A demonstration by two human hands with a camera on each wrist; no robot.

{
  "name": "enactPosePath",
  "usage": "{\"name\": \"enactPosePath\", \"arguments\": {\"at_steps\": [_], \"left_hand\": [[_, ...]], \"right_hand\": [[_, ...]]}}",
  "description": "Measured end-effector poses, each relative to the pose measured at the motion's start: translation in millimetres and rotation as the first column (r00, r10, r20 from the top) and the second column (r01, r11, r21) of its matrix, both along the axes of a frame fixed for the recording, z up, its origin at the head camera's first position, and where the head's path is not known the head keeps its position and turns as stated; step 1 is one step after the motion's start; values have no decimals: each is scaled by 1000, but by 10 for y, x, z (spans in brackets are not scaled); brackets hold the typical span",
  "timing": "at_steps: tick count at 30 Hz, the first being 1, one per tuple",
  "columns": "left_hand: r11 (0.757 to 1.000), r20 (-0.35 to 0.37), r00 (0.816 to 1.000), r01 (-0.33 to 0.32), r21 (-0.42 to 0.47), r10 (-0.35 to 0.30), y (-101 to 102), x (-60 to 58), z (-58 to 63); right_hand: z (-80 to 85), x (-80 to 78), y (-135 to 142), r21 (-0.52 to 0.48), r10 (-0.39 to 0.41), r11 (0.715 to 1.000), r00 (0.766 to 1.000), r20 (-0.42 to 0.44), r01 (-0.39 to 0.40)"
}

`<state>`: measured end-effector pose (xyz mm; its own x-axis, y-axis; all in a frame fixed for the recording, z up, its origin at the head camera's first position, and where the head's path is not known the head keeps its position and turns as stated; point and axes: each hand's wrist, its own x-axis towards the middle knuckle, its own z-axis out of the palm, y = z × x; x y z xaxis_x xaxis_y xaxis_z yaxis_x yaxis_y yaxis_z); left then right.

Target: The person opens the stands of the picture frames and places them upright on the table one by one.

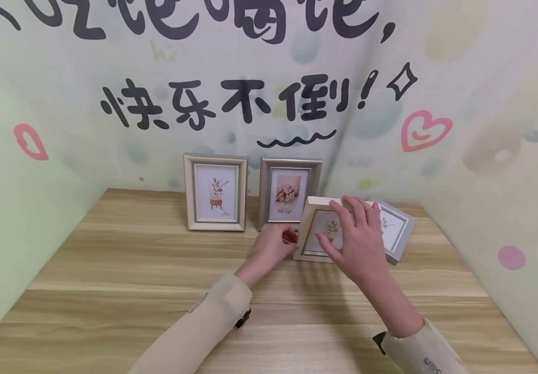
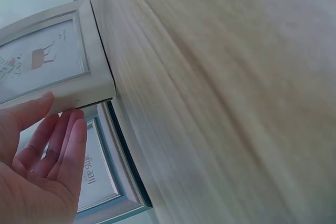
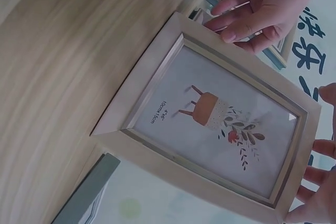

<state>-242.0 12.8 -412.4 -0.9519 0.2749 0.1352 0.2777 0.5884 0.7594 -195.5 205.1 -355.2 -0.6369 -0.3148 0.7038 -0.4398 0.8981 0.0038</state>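
A cream picture frame (image 1: 301, 234) with a potted-plant print stands on the wooden table, leaning back slightly. My left hand (image 1: 273, 246) holds it low on its left side. In the left wrist view, the left thumb (image 2: 34, 111) lies along that side and the other fingers curl by the back edge. My right hand (image 1: 360, 241) is at the top, fingertips touching the top edge, thumb spread in front of the print. In the right wrist view, the whole print shows, with the left hand (image 3: 262, 14) at one side and right fingertips (image 3: 323, 148) at the top.
Behind stand a cream-and-grey frame (image 1: 188, 192) and, to its right, a silver-brown frame (image 1: 264, 189) with a pink flower print. A silver-grey frame (image 1: 406, 236) stands angled at the right, partly covered by the right hand. A printed wall cloth (image 1: 157, 150) closes off the table's back.
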Motion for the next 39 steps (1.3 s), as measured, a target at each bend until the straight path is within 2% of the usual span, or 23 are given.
{"name": "enactPosePath", "arguments": {"at_steps": [5,10,20,28,34,39], "left_hand": [[995,-29,999,20,-93,-23,-6,51,34],[983,-69,997,21,-184,-34,-11,112,58],[971,1,998,55,-233,-57,17,245,108],[953,-22,997,66,-297,-76,73,357,128],[947,-42,997,50,-317,-66,91,454,147],[914,-83,987,93,-395,-136,70,504,179]], "right_hand": [[-15,9,0,-14,1,1000,1000,-7,-1],[-1,-3,12,-24,46,999,998,-48,-48],[32,2,31,-49,95,994,993,-71,-98],[-27,-22,65,-93,155,981,976,-152,-171],[-56,-15,78,-120,163,975,971,-174,-186],[-78,-9,77,-136,209,963,964,-164,-232]]}}
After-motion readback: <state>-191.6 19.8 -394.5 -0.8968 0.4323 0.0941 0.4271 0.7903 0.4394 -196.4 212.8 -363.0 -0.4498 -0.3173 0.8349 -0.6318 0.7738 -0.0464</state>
